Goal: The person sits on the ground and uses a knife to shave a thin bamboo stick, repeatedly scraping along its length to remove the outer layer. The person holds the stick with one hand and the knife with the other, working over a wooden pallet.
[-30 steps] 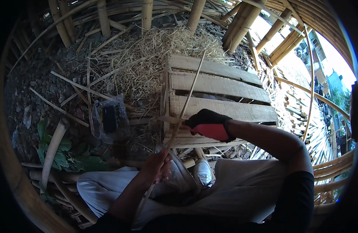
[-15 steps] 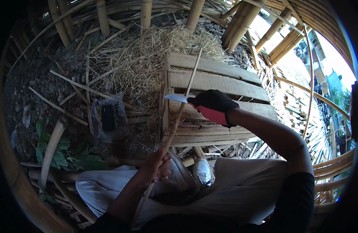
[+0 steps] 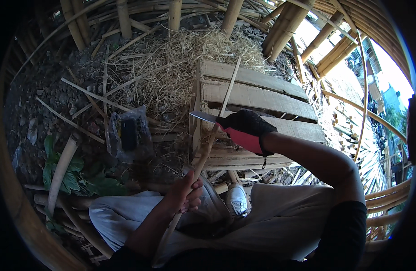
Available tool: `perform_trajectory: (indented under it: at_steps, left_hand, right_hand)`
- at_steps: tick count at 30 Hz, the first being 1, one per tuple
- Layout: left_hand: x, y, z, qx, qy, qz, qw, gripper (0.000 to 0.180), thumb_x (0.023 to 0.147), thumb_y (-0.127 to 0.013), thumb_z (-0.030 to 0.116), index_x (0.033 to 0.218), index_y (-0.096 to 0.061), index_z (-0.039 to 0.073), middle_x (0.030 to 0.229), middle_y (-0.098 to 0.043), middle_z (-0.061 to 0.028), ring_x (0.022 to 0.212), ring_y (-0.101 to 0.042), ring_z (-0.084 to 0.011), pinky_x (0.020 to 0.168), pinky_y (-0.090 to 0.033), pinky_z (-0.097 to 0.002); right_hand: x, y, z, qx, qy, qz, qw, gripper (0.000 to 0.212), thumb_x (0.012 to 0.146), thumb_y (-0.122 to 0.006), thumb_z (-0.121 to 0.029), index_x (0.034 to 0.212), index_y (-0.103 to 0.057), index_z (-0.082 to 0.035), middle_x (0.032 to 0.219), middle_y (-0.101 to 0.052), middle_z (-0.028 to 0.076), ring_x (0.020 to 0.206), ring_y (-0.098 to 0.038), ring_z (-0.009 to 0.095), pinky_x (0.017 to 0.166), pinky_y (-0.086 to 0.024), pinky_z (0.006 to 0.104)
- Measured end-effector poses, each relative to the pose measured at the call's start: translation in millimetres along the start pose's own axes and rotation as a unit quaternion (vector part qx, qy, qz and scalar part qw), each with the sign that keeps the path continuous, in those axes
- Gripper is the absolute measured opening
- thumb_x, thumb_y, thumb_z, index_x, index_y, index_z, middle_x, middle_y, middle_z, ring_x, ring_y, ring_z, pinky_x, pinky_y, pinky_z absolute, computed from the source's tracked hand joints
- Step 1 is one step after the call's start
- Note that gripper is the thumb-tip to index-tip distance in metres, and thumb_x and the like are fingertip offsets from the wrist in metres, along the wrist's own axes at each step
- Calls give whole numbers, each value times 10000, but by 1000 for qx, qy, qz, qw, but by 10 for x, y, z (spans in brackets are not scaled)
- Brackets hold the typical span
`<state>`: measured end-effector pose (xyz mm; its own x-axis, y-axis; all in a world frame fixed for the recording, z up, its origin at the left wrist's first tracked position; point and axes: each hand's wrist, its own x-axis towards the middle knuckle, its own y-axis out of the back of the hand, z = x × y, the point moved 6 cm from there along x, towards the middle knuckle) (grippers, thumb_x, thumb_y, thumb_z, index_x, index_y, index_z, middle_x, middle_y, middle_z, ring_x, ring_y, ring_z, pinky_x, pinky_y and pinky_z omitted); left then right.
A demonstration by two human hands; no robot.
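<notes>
A long bamboo strip [image 3: 227,90] slants from my lap up across a slatted wooden crate [image 3: 257,94]. Bare fingers of my left hand [image 3: 185,195] are wrapped round its lower part, above my knees. My right hand [image 3: 246,127], in a black and pink glove, is closed on the handle of a knife [image 3: 203,116]. The glove hides that handle. Its blade points left, crossing the strip's line over the crate's near left side. The gloved hand lies right against the strip; whether the edge bites into it I cannot tell.
Pale shavings [image 3: 171,67] heap behind the crate. To its left, a clear plastic bag [image 3: 131,135] with a dark object lies on stony ground among loose strips. Bamboo posts [image 3: 284,31] rise at the back. My shoe [image 3: 237,199] is just before the crate.
The knife blade has tilted, its face turning darker, and my gloved hand has shifted slightly nearer to me along the strip. My left hand keeps its hold. The whole view has shifted slightly.
</notes>
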<state>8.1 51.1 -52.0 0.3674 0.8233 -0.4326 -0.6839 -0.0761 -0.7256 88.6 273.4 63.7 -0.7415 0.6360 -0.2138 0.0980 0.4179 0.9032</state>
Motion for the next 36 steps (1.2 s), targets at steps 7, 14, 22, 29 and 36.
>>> perform_trajectory:
  at_steps: [7, 14, 22, 29, 36]
  left_hand:
    - [3, 11, -14, -4, -1, 2, 1000, 576, 955, -395, 738, 844, -392, 173, 509, -261, 81, 345, -264, -58, 379, -298, -227]
    - [7, 22, -25, -4, 10, 14, 1000, 563, 975, -375, 717, 845, -392, 170, 504, -265, 78, 349, -268, -60, 395, -310, -236]
    - [35, 21, 3, -1, -2, 8, 1000, 555, 988, -372, 697, 850, -396, 160, 505, -269, 76, 351, -266, -53, 377, -284, -229]
    - [10, -20, 40, 8, -11, 13, 1000, 570, 972, -396, 713, 843, -393, 157, 502, -271, 80, 340, -266, -50, 362, -261, -218]
    - [17, 19, -1, 0, -4, 21, 1000, 576, 960, -396, 731, 841, -392, 167, 501, -262, 83, 337, -268, -57, 375, -282, -230]
  right_hand:
    - [-66, -66, -8, 53, -113, -24, 992, 507, 1013, -473, -490, 948, -709, -46, 829, -685, 164, 750, -642, 290, 758, -498, 384]
    - [-25, -118, 55, -39, 21, -29, 999, 441, 983, -525, -438, 997, -714, -40, 876, -691, 160, 800, -663, 215, 769, -500, 377]
    - [-103, 282, 29, 96, -68, -168, 979, 376, 1007, -532, -394, 1011, -700, -57, 923, -687, 115, 882, -628, 203, 822, -488, 368]
    - [25, 292, 259, -18, -27, -41, 999, 352, 1027, -479, -353, 1016, -716, -93, 985, -694, 150, 939, -655, 231, 838, -488, 368]
    - [54, 326, 220, 81, -107, -37, 990, 475, 1024, -468, -462, 907, -683, -55, 743, -657, 116, 663, -606, 226, 741, -497, 379]
